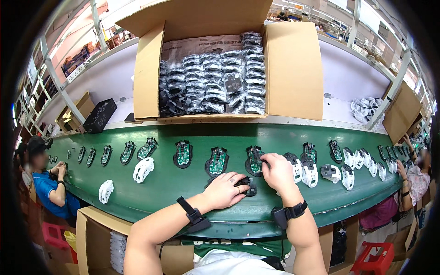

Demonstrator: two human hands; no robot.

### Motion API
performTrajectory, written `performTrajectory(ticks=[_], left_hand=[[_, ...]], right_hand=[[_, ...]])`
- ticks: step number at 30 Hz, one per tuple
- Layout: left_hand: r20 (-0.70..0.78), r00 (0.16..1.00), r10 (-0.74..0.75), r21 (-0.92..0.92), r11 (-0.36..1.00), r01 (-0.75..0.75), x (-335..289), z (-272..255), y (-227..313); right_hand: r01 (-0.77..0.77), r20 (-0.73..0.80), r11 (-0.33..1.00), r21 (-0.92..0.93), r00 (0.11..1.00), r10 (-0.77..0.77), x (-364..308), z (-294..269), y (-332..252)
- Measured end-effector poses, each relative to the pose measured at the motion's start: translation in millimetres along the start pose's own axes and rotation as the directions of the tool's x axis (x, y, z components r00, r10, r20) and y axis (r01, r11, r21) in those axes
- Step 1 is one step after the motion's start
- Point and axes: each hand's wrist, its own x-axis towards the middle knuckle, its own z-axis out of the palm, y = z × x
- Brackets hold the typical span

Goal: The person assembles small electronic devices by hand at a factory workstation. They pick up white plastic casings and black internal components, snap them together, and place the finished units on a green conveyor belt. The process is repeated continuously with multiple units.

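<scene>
Left grip (225, 188) lies flat, palm down, over a black mouse part (247, 185) on the green belt surface (174, 192); fingers are spread and curled over it, pressing rather than pinching, so the part is covered, not lifted. Right grip (275, 172) is closed at thumb and forefinger on the edge of a mouse base with green circuit board (254, 160), directly beyond the black part (further up the belt, toward the carton).

Key relation:
- Black part sits between the two hands, just right of the left fingertips and just left-below the right hand. Both hands touch or nearly touch it; left is the covering one.
- Board-carrying base lies up and slightly right of the black part, long axis approx. across the belt, i.e. pointing away from the person.
- Right hand is nearer the base; left is nearer the black part.

Adjacent items: more bases w/ boards (217, 161) in a row to the left, white shells (310, 173) to the right, open carton of bagged parts (220, 82) behind the belt.
</scene>
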Motion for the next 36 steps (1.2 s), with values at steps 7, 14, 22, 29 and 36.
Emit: performTrajectory(ticks=[7, 14, 22, 29, 36], left_hand=[[0.095, 0.978, 0.183, -0.029, 0.983, -0.182, -74, -40, -23], [0.174, 0.982, -0.076, 0.199, 0.979, 0.041, -164, -107, -70], [-0.197, 0.952, -0.236, 0.29, 0.913, 0.287, -171, -156, -91], [0.106, 0.376, -0.92, 0.484, 0.378, 0.789, -143, -152, -128], [0.085, 0.729, -0.679, 0.302, 0.715, 0.631, -76, -182, -65]], right_hand=[[-0.199, 0.426, 0.683, 0.703, 0.887, -0.18, -9, -7, -29], [0.139, 0.457, 0.845, 0.515, 0.79, -0.409, -23, 16, -51], [0.299, 0.49, 0.929, 0.22, 0.789, -0.37, -18, -9, -62], [0.336, 0.564, 0.911, 0.239, 0.716, -0.411, -23, -6, -63], [0.325, 0.274, 0.852, 0.41, 0.847, -0.455, -19, 9, -47]])
